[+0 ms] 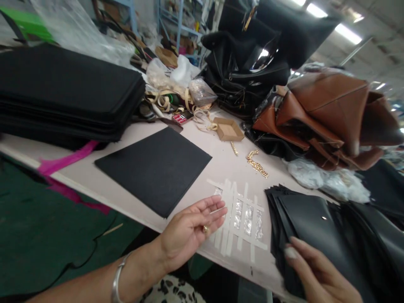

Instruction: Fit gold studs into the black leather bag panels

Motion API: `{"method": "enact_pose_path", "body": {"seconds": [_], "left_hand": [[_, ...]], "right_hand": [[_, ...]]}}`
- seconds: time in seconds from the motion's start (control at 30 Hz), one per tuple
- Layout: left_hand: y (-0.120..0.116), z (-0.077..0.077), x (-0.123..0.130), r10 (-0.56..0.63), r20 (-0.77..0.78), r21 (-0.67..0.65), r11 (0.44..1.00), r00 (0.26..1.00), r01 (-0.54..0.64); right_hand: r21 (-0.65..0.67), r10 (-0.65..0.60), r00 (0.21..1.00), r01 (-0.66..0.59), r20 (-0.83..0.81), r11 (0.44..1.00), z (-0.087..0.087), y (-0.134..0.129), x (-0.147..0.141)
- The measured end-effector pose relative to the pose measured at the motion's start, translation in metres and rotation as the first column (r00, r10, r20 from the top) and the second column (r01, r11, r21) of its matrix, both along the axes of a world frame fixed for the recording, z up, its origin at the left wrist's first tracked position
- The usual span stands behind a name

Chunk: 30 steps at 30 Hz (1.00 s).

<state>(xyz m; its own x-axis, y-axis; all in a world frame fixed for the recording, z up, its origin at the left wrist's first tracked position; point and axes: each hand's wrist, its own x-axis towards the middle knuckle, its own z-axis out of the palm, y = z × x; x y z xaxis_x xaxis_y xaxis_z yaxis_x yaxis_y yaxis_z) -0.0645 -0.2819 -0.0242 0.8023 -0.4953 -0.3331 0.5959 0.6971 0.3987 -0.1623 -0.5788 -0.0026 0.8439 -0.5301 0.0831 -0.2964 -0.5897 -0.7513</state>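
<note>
My left hand point(192, 231) is open over the table's front edge, palm turned up and fingers stretched out. It holds nothing and lies beside a patch of whitish tape strips point(240, 219) stuck on the tabletop. My right hand point(318, 269), a little blurred, is over the left side of a stack of black leather pieces point(311, 214). Its thumb and forefinger are pinched together; whatever is between them I cannot make out. One piece in the stack has a small metal fitting point(324, 218). A flat black panel point(154, 168) lies left of the tape.
A thick stack of black sheets point(63, 92) stands at the left, with a pink strip point(69, 160) near it. Gold chains point(257, 164) and a small cardboard tray point(227, 129) lie mid-table. Behind are brown leather bags point(328, 109) and black bags point(246, 71).
</note>
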Motion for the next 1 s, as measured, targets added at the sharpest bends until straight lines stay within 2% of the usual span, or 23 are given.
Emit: {"method": "enact_pose_path", "body": {"seconds": [0.07, 0.13, 0.2, 0.27, 0.5, 0.67, 0.77, 0.83, 0.93, 1.0], "left_hand": [[0.000, 0.000, 0.000, 0.029, 0.025, 0.014, 0.999, 0.999, -0.029], [0.002, 0.000, -0.001, 0.059, 0.055, 0.051, 0.997, 0.997, -0.062], [0.006, 0.001, -0.001, 0.078, 0.077, 0.094, 0.992, 0.994, -0.085], [0.011, 0.001, -0.002, 0.094, 0.098, 0.111, 0.988, 0.991, -0.105], [0.024, -0.008, -0.002, 0.114, 0.101, 0.074, 0.990, 0.988, -0.122], [0.030, -0.007, 0.006, 0.189, 0.053, 0.025, 0.981, 0.981, -0.190], [0.039, -0.004, 0.010, 0.158, 0.080, 0.149, 0.974, 0.984, -0.168], [0.046, -0.004, 0.010, 0.073, 0.140, 0.282, 0.953, 0.988, -0.110], [0.057, -0.008, 0.009, -0.135, 0.245, 0.504, 0.863, 0.960, -0.007], [0.062, -0.010, 0.009, -0.233, 0.276, 0.580, 0.814, 0.933, 0.032]], "right_hand": [[-0.009, 0.295, 0.956, -0.294, 0.008, 0.956, -0.007, 0.061, 0.019], [0.005, 0.444, 0.893, -0.446, 0.076, 0.895, -0.011, 0.119, 0.034], [0.026, 0.517, 0.850, -0.521, 0.100, 0.853, -0.013, 0.160, 0.044], [0.039, 0.549, 0.830, -0.555, 0.094, 0.831, -0.014, 0.182, 0.052], [0.037, 0.630, 0.776, -0.631, 0.036, 0.775, -0.010, 0.190, 0.068], [-0.077, 0.660, 0.740, -0.656, 0.130, 0.750, -0.011, 0.189, 0.077], [-0.041, 0.683, 0.715, -0.686, 0.151, 0.727, -0.012, 0.182, 0.084], [0.026, 0.695, 0.704, -0.705, 0.143, 0.709, -0.011, 0.176, 0.090], [0.145, 0.732, 0.675, -0.737, 0.092, 0.660, -0.007, 0.172, 0.096], [0.219, 0.758, 0.651, -0.746, 0.042, 0.628, -0.005, 0.171, 0.099]]}}
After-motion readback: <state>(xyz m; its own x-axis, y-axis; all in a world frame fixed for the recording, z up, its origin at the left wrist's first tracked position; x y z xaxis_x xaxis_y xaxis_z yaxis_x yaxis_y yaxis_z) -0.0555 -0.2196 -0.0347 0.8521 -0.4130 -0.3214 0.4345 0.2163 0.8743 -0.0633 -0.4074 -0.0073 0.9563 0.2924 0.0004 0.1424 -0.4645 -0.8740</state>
